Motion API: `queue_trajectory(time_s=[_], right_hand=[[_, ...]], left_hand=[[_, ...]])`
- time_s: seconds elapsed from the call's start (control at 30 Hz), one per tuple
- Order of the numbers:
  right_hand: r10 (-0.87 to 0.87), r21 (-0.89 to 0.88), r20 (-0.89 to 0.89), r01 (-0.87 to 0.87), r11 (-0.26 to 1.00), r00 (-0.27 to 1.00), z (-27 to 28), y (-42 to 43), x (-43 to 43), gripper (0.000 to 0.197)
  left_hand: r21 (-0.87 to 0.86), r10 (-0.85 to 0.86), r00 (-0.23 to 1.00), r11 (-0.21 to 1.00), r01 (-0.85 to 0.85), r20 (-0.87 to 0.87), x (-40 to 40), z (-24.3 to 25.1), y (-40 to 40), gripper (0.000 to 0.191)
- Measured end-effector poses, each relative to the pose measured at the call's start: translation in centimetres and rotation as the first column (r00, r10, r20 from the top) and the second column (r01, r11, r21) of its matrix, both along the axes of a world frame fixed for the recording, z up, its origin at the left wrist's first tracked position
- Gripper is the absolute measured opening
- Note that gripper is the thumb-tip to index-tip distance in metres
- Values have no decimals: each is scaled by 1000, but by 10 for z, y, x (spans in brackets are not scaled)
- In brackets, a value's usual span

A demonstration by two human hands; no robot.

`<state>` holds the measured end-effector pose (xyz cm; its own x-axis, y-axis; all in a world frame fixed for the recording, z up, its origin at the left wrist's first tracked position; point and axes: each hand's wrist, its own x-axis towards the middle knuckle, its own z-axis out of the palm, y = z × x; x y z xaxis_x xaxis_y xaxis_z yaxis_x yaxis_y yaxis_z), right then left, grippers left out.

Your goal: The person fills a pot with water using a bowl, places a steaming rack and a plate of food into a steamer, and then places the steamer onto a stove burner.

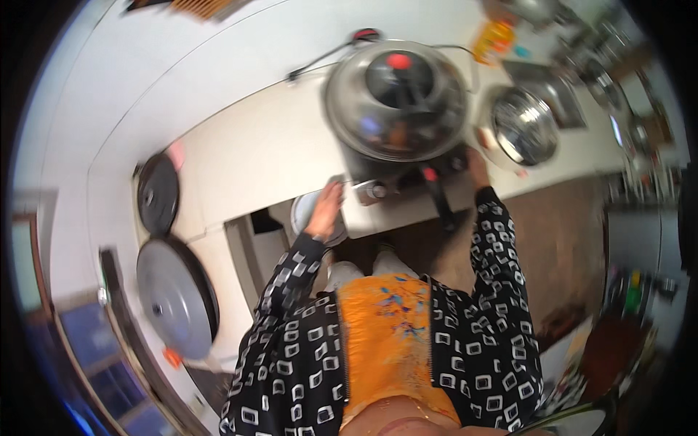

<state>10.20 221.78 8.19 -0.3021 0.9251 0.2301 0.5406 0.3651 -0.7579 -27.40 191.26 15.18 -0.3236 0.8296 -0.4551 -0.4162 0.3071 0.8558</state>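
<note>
A steel wok with a domed metal lid sits on a black-topped cooker in front of me. The lid has a dark centre and a black knob with a red top. A black handle with a red band reaches toward me over the cooker's front. My left hand is at the cooker's left front corner, fingers stretched forward; blur hides whether it grips. My right hand lies against the cooker's right side, its fingertips partly hidden. A round knob shows on the cooker's front.
A shiny metal pot stands right of the wok, near a sink and a yellow bottle. A cable runs behind the wok. Large round lids and a dark pan-like disc rest on the left counter. A white bucket is below.
</note>
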Motion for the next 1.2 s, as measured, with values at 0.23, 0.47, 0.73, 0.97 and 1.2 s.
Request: queue_trajectory(time_s=[0.23,0.47,0.73,0.97,1.2], right_hand=[[-193,-452,-365,8,892,911,30,-46,-54,39],[-118,-176,-184,86,981,976,49,-60,-65,35],[-61,-302,-103,27,953,993,30,-72,-150,38],[-177,-428,-199,77,901,964,49,-111,-186,44],[-155,-583,-280,-40,812,947,77,-142,-226,52]], left_hand=[[91,15,991,996,-2,-134,-3,-13,24,46],[-81,22,999,997,-20,27,-15,1,39,42],[-10,150,986,989,-150,67,-88,-28,-4,36],[-55,85,956,996,-72,280,-119,-12,-16,42],[-132,140,970,985,-115,201,-153,-1,-51,58]])
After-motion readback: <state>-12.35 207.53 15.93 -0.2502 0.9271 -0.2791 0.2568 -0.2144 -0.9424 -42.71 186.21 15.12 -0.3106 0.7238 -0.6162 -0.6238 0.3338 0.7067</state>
